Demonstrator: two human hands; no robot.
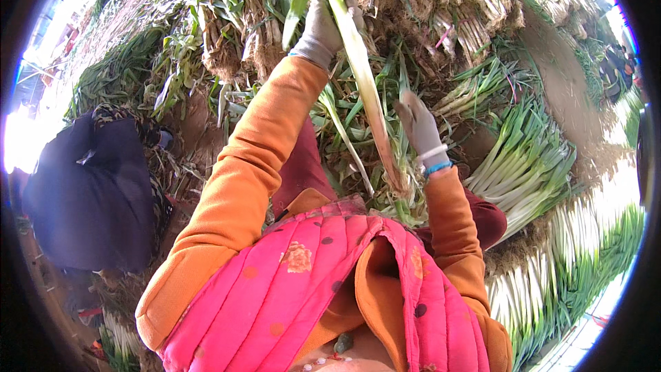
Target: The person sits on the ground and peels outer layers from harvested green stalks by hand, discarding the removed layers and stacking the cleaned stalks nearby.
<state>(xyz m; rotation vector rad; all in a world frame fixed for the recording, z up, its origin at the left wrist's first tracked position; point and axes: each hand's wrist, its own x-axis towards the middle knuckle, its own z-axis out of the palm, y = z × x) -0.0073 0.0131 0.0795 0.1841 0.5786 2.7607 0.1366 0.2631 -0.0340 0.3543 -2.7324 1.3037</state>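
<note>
My left hand (321,23), in a pale work glove, grips the upper part of a long leek or large green onion (367,75). The stalk slants down towards my lap, its root end browned and hairy. My right hand (416,121), also gloved, is raised just right of the lower stalk, its fingers extended with nothing visible in them. A thinner loose stalk (347,137) lies to the left of the held one, over leafy trimmings. Rooted bundles of unpeeled stalks (258,46) lie beyond my left forearm.
Cleaned white-and-green stalks (521,165) are heaped at my right, with long rows (552,263) of them behind. More tied bundles (465,5) with soil on their roots line the far side. A person in dark clothing (98,191) is bent over close on my left.
</note>
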